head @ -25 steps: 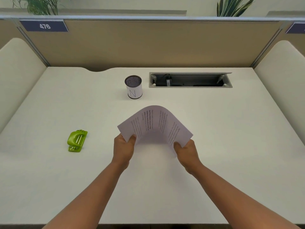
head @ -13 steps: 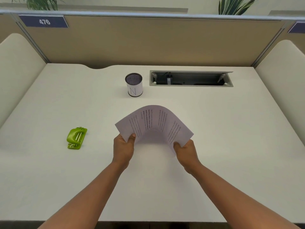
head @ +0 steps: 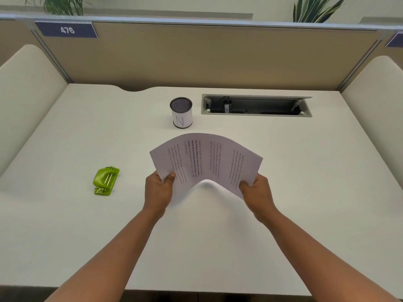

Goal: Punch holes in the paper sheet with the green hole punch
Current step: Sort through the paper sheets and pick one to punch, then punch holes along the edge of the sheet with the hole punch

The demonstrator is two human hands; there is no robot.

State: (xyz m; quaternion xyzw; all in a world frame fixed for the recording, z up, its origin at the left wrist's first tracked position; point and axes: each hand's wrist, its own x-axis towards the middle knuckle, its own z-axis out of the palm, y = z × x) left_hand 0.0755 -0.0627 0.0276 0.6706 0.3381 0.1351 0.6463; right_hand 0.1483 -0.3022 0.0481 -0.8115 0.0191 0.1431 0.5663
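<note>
A printed paper sheet (head: 207, 160) arches upward above the middle of the white desk (head: 218, 247). My left hand (head: 158, 190) pinches its near left corner, thumb on top. My right hand (head: 257, 194) grips its near right corner. The green hole punch (head: 106, 180) lies on the desk to the left of my left hand, apart from the sheet and from both hands.
A mesh pen cup (head: 181, 112) marked with an N stands behind the sheet. An open cable tray (head: 256, 105) is set into the desk at the back right. Beige partition panels wall the desk at the back and both sides.
The arch of the sheet has flattened and widened a little, its right corner moving outward. Both hands keep their hold. The hole punch has not moved.
</note>
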